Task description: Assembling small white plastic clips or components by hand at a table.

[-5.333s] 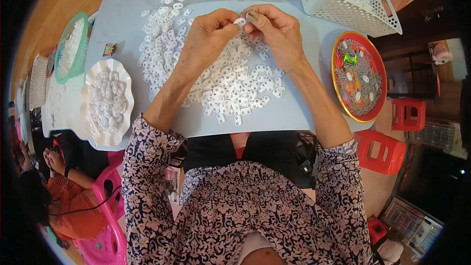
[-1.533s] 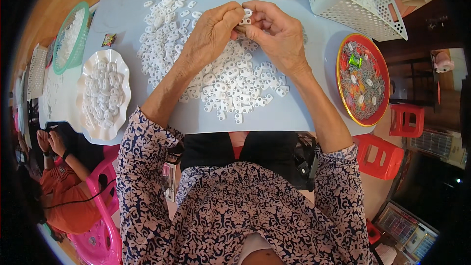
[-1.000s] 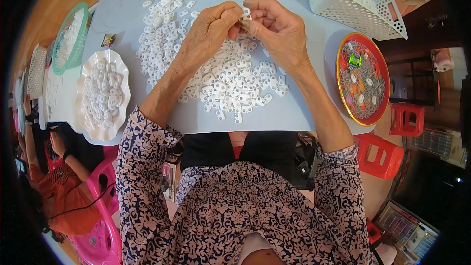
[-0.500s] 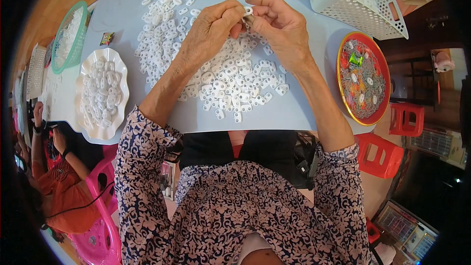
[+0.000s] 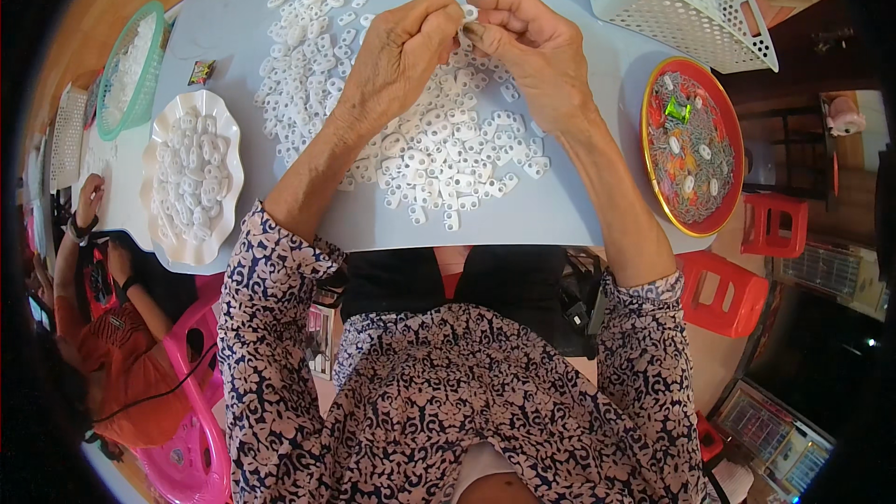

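Note:
A small white plastic piece with round holes (image 5: 469,13) is held between both hands above the far middle of the table. My left hand (image 5: 401,51) is closed, its fingertips pinching the piece from the left. From the right, my right hand (image 5: 537,56) grips it between thumb and fingers, the thumb pressed just under the piece. Whether anything else sits between the fingertips is hidden. Under and around my hands spreads a loose pile of the same white two-holed pieces (image 5: 439,163).
Left stands a scalloped white dish (image 5: 235,177) of white pieces, by a small wrapped sweet (image 5: 201,72) and green basket (image 5: 149,103). Right is a red, gold-rimmed tray (image 5: 646,149) of small grey parts. A white perforated basket (image 5: 644,19) stands far right. A person in orange (image 5: 140,364) sits left.
My right thumb has shifted up against the piece, and both hands have drawn slightly closer around it. At the left, the other person's raised hand has moved a little to the right.

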### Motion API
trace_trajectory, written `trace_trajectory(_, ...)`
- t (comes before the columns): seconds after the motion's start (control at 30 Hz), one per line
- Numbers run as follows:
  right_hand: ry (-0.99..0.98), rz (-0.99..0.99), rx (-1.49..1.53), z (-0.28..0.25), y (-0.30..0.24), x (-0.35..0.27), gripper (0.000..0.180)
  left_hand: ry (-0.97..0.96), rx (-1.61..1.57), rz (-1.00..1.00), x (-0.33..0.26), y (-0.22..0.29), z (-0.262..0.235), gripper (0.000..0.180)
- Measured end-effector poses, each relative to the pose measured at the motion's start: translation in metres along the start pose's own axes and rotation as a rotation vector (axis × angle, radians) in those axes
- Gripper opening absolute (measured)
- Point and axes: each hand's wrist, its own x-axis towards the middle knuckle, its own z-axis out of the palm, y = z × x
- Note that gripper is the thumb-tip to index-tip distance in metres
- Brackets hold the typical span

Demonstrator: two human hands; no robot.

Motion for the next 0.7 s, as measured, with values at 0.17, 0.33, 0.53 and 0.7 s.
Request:
trace_trajectory(0.17, 0.046, 0.143, -0.028, -0.001, -0.002, -0.001, 0.017, 0.015, 0.024, -0.005, 0.0, 0.001, 0.002, 0.028)
trace_trajectory(0.33, 0.061, 0.222, -0.1, 0.001, -0.01, -0.001, 0.012, 0.025, 0.012, 0.034, 0.0, -0.002, 0.002, 0.028)
trace_trajectory(0.53, 0.049, 0.184, -0.114, 0.0, -0.005, -0.001, 0.013, -0.07, 0.015, 0.024, 0.006, -0.01, -0.005, 0.033)
trace_trajectory(0.7, 0.037, 0.165, -0.097, -0.001, -0.007, 0.0, 0.014, -0.075, 0.006, 0.057, 0.007, -0.011, -0.005, 0.034)
